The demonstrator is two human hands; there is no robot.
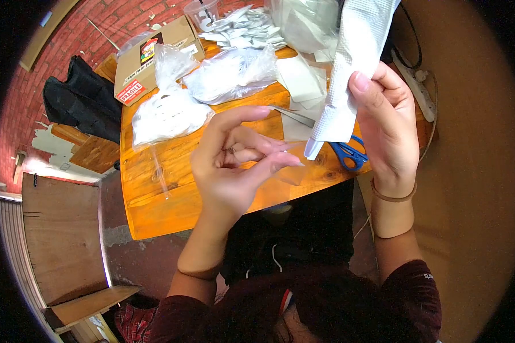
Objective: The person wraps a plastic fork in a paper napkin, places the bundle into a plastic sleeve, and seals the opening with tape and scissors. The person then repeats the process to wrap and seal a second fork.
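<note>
My right hand (389, 108) pinches a folded white paper napkin (355, 63) with an embossed surface, thumb in front and fingers behind. The napkin hangs slantwise, its narrow folded tip (311, 150) pointing down toward my left hand (229, 154). My left index finger stretches out, while the thumb and the other fingers come together on what looks like a thin clear plastic piece (289, 171); its outline is faint. Blue-handled scissors (349, 155) lie on the table behind the napkin, their blades partly hidden.
The wooden table (149, 200) bears clear bags of white items (171, 117), another such bag (234, 74), flat white paper pieces (303, 80), a pile of small white packets (246, 27), a plastic cup (202, 12) and a cardboard box (154, 57). Dark cloth (80, 97) hangs at left.
</note>
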